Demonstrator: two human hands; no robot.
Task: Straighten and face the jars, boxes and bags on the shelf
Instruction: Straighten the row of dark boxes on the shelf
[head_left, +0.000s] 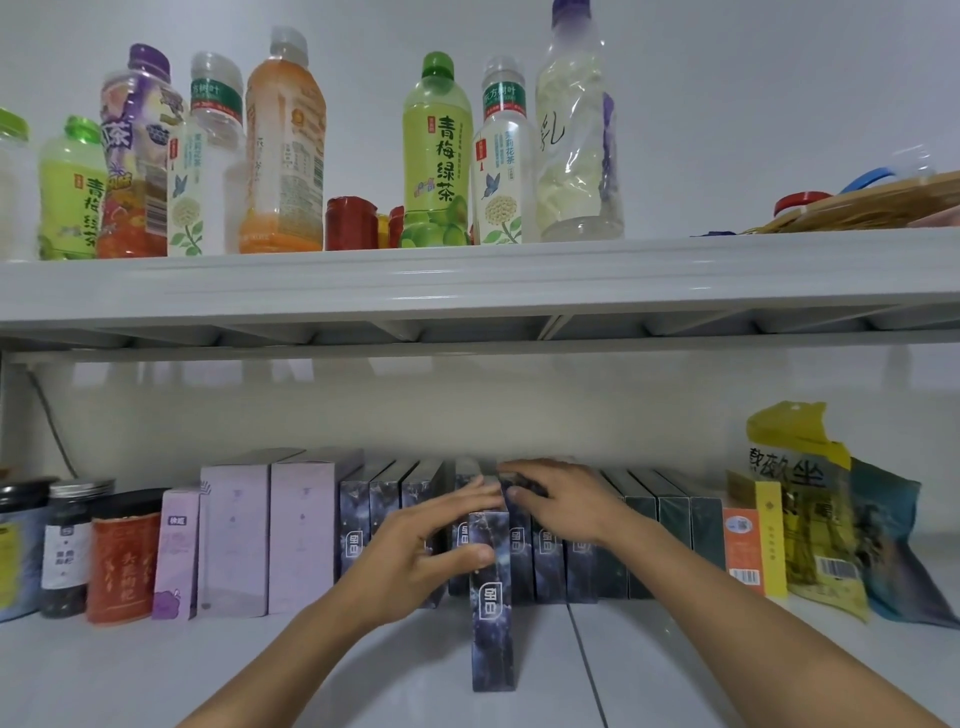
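Nearest: dark box (492, 603) juts forward out of row, upright, spine facing out. Left hand (431, 545) grips it, thumb on near right face, fingers wrapped over left side and top. Right hand (558, 501) rests flat, fingers loosely straight, atop dark boxes (550, 561) just behind.

Progress: middling (judging by layout). Purple boxes (270, 535) left, green boxes (670, 525) right already aligned. Jars (78, 551) far left, bags (810, 519) far right look untouched. Bottles (439, 150) on upper shelf (467, 286) uneven. Neighbours crowd slot.
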